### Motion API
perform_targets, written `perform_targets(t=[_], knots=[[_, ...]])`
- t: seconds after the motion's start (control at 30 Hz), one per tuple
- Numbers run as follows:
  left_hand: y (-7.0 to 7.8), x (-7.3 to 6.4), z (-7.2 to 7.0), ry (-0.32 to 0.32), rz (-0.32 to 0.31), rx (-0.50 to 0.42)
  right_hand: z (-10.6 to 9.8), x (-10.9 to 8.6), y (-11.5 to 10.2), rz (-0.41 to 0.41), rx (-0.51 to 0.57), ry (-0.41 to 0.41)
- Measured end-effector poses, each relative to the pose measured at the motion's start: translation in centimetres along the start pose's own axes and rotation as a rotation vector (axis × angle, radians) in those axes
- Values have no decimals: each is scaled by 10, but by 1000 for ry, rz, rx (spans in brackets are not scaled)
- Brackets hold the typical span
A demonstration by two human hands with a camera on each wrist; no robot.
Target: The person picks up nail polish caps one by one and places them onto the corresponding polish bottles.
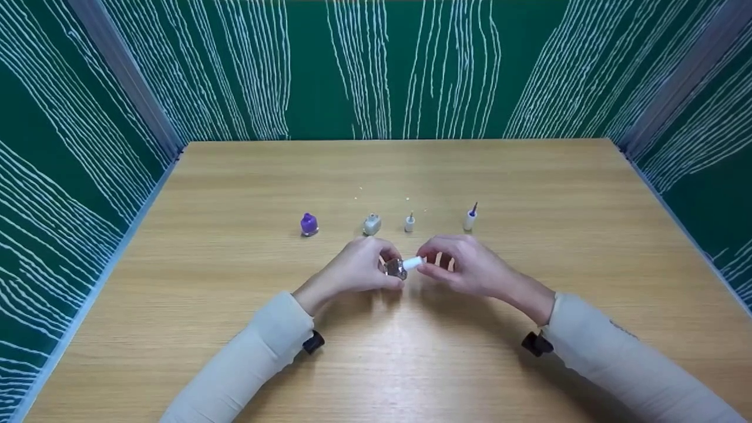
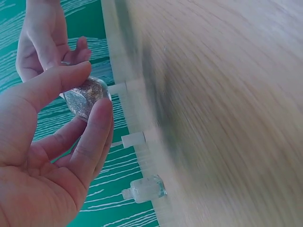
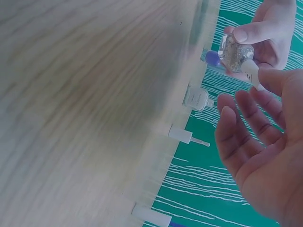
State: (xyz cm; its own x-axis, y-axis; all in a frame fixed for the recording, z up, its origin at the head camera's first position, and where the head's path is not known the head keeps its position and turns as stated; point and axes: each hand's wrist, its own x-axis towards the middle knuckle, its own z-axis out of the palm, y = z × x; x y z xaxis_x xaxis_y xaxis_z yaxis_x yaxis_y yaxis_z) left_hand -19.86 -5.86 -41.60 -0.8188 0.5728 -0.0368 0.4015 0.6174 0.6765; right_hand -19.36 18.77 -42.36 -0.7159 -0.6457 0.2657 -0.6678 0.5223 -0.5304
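My left hand (image 1: 365, 265) grips a clear nail polish bottle (image 1: 396, 268) filled with glitter, thumb on one side and fingers on the other. The bottle is tilted over the middle of the table, its white cap (image 1: 413, 262) pointing right. At that cap, my right hand (image 1: 473, 265) pinches the end with thumb and fingertips. In the right wrist view the thumb lies against the cap (image 3: 251, 73), while the other fingers are loosely bent. The cap sits at the bottle's neck.
Beyond the hands, a row stands on the wooden table (image 1: 235, 247): an uncapped purple nail polish bottle (image 1: 309, 225), an uncapped pale bottle (image 1: 372, 224), a white cap (image 1: 409, 224) with its brush up, and another white cap (image 1: 469, 221) with a purple brush. Small white specks lie behind.
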Motion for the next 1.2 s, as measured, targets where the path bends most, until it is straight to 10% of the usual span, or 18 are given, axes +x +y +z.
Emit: perform_targets(t=[0.57,1.2], knots=[[-4,0,2,6,42,-28,8,3,-6,298,317,-140],[-6,-3,-2,-13,5,-45,8,-1,-1,167,345,-48]])
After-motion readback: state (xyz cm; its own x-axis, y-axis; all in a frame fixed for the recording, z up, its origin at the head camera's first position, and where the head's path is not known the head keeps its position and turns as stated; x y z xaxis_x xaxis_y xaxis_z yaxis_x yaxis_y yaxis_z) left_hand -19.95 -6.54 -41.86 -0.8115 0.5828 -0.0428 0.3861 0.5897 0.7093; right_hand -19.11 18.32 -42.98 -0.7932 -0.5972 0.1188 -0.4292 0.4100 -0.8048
